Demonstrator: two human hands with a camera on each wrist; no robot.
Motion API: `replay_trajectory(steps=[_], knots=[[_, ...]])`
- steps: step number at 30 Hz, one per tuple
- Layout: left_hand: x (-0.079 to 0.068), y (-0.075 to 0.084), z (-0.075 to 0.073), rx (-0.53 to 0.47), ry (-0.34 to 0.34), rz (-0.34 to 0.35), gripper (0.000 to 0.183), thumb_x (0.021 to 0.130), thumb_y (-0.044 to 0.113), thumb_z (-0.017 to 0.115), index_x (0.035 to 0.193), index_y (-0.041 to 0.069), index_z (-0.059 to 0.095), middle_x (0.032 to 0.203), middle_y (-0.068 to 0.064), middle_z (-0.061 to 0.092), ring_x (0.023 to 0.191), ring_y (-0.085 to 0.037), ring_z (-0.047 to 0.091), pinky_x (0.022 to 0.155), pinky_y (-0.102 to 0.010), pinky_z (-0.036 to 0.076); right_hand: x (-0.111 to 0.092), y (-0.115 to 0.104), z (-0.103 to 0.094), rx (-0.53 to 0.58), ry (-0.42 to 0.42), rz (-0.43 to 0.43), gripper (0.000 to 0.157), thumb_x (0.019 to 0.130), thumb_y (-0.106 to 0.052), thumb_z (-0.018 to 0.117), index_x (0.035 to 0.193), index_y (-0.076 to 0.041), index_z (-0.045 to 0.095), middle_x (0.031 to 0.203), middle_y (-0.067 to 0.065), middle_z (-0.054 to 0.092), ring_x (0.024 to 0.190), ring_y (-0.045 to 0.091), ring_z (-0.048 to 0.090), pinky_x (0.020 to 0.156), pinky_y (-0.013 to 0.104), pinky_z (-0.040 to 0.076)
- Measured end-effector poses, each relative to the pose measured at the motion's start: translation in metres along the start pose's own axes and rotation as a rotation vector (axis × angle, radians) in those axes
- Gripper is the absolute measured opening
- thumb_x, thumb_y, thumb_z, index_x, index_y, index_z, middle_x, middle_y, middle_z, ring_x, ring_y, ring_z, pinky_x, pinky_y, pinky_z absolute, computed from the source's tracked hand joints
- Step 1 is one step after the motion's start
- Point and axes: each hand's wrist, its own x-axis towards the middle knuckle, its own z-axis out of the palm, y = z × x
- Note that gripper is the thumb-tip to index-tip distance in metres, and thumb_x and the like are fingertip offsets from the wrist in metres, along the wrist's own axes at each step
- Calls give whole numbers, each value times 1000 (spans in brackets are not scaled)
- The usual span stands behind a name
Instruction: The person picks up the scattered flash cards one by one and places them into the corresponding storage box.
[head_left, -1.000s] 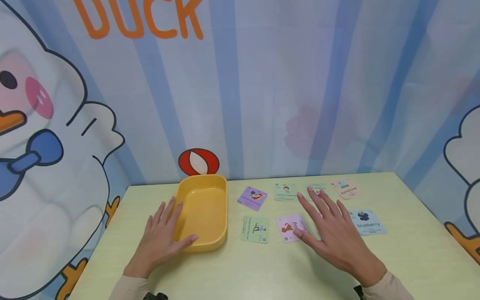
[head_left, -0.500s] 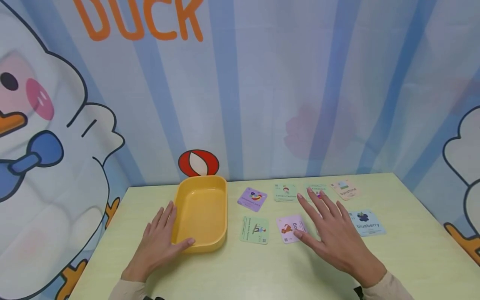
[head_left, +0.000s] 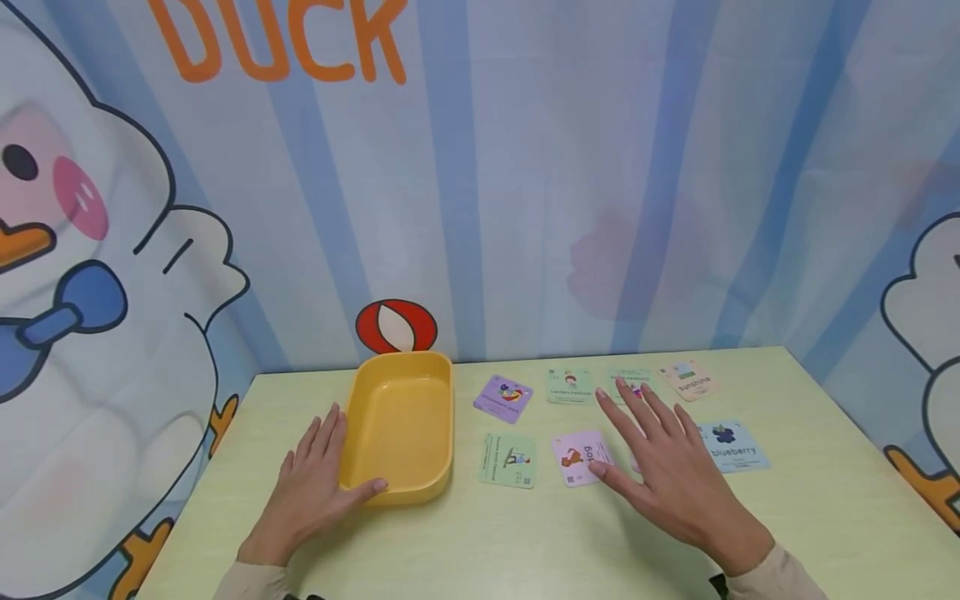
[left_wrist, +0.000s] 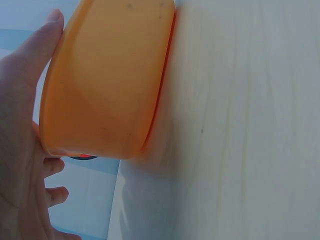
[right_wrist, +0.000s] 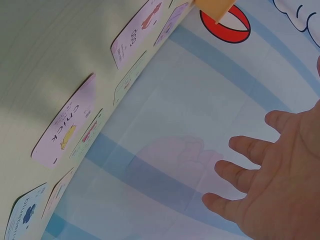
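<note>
My left hand (head_left: 307, 492) lies along the left side of a yellow plastic tray (head_left: 397, 433), its fingers extended and its thumb over the near rim. In the left wrist view the tray (left_wrist: 105, 85) looks orange, with the thumb at its edge. My right hand (head_left: 675, 475) hovers above the cards with fingers spread, holding nothing. Below its thumb is a pink dog card (head_left: 572, 457). A pink chick card (right_wrist: 67, 122) shows in the right wrist view but is mostly hidden under the hand in the head view. A blue blueberry card (head_left: 733, 450) lies right of that hand.
Along the back of the pale table (head_left: 525, 550) lie a purple card (head_left: 503, 400), a green Lantern Festival card (head_left: 569, 386), another green card (head_left: 628, 380) partly covered by fingers, and a sunshine card (head_left: 688, 381). Another green card (head_left: 509, 460) sits beside the tray. A duck-print curtain (head_left: 525, 167) stands behind.
My left hand has slid slightly left and down, its fingers moving off the tray's inside toward its left edge. The right hand and the cards stay nearly where they were.
</note>
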Motion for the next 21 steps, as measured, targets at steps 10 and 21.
replay_trajectory(steps=[10, 21], knots=[[1, 2, -1, -22, -33, -42, 128, 79, 89, 50, 163, 4, 5, 170, -19, 7, 152, -49, 10, 110, -81, 15, -1, 4, 4, 14, -16, 5, 81, 98, -63, 52, 164, -29, 20, 169, 7, 21, 152, 40, 23, 112, 73, 25], [2, 4, -4, -51, -95, -78, 133, 76, 90, 52, 163, 5, -3, 171, -16, -3, 152, -50, 5, 110, -81, 11, 0, 8, 10, 16, -35, 17, 79, 98, -64, 50, 163, -29, 22, 166, 9, 30, 152, 39, 24, 113, 70, 25]])
